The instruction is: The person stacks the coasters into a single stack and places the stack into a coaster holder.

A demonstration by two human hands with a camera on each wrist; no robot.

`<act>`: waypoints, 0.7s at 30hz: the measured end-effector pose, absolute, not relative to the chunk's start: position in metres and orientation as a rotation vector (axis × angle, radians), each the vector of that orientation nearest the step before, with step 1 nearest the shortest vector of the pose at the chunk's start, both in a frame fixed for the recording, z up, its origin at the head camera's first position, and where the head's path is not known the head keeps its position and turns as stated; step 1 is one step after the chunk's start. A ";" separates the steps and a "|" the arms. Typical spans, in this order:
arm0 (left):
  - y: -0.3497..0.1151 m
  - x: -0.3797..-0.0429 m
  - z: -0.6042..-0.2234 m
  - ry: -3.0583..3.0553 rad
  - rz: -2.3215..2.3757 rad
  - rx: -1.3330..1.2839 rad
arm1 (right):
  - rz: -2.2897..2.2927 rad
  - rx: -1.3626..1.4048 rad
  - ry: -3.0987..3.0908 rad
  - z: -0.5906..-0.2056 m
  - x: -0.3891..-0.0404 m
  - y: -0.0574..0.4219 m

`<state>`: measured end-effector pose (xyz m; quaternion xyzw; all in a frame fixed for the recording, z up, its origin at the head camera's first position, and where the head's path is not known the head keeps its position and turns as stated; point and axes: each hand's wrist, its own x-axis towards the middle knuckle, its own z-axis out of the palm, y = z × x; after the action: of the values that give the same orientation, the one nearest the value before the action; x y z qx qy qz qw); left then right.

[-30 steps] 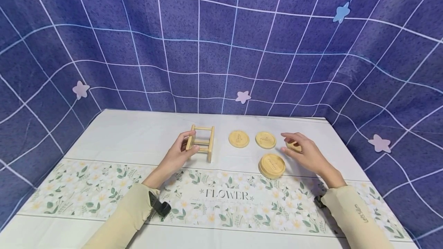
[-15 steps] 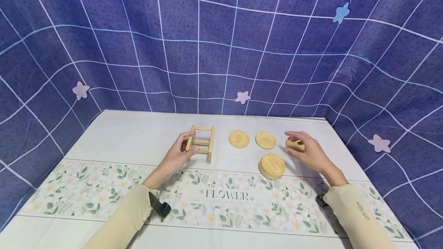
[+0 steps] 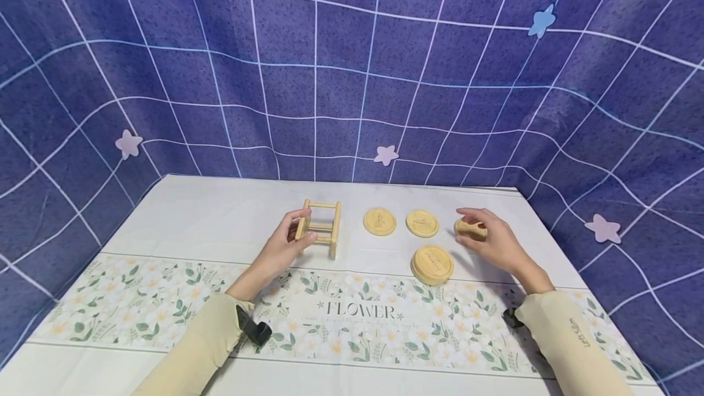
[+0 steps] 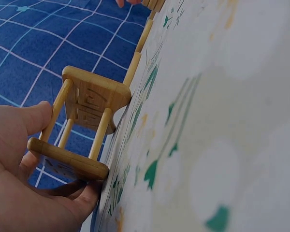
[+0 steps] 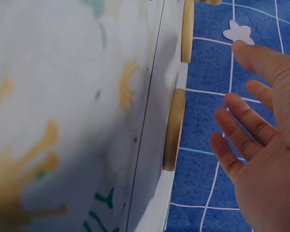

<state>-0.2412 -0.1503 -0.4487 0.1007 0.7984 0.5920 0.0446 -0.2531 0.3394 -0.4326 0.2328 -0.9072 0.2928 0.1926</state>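
At the left, the left hand (image 3: 277, 250) grips the small wooden rack (image 4: 92, 99) from its outer side, the thumb against a rod and the other fingers curled behind the near end plate. The rack stands on the white surface (image 3: 209, 212), just left of its middle and nearer the far edge.

Next to the right, apart from the rack, come the left disc (image 3: 379, 222) and the middle disc (image 3: 422, 223), each lying flat near the far edge. The disc stack (image 3: 432, 264) sits nearer the near edge, overlapping the floral band (image 3: 357, 338); its exact count cannot be told. Towards the right edge, the right hand (image 3: 497, 248) reaches about the right disc (image 3: 467, 229), its fingers spread and relaxed, without a firm hold.

Every disc in sight lies outside the rack, none between its end plates. As a judgement, the handling is partway: the rack is steadied and two discs lie singly, while the right disc is not yet grasped and the stack is not split up.

Between rack and right hand lie both single discs, the stack just nearer the near edge. A purple curtain (image 3: 220, 78) hangs behind the far edge.
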 end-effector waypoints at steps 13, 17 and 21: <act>-0.151 -0.242 -0.450 2.439 1.810 0.326 | 0.817 0.618 -2.572 -0.433 -0.259 0.347; -0.150 -0.243 -0.450 2.434 1.815 0.332 | 0.827 0.599 -2.592 -0.433 -0.260 0.350; -0.151 -0.243 -0.451 2.434 1.816 0.326 | 0.838 0.580 -2.610 -0.435 -0.262 0.353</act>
<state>-0.2430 -0.1505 -0.4507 0.1066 0.7961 0.5941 0.0439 -0.2619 0.3529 -0.4346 0.2039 -0.9181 0.2949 0.1690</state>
